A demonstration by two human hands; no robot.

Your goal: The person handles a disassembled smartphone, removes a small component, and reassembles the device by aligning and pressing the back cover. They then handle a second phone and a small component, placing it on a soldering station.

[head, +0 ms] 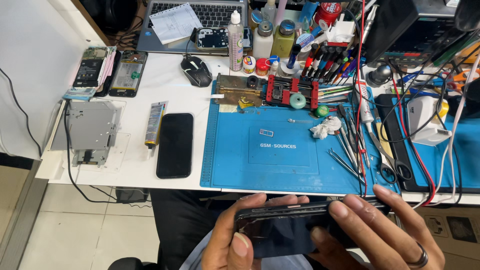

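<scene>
Holding a black phone (287, 227) edge-on below the surface (170, 90), both hands close their fingers on it: the left hand (235, 240) wraps one end, the right hand (380, 235) pinches the long rim. It looks stiff, light, glossy and probably slippery, with fragile glass, so the side edges seem the safest grip. Its lower part is cut off by the picture edge, and its face is hard to make out.

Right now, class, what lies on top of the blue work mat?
On the blue work mat: a small metal tray, crumpled tissue, tweezers and scissors. Whatever lies beneath these is hidden.
</scene>
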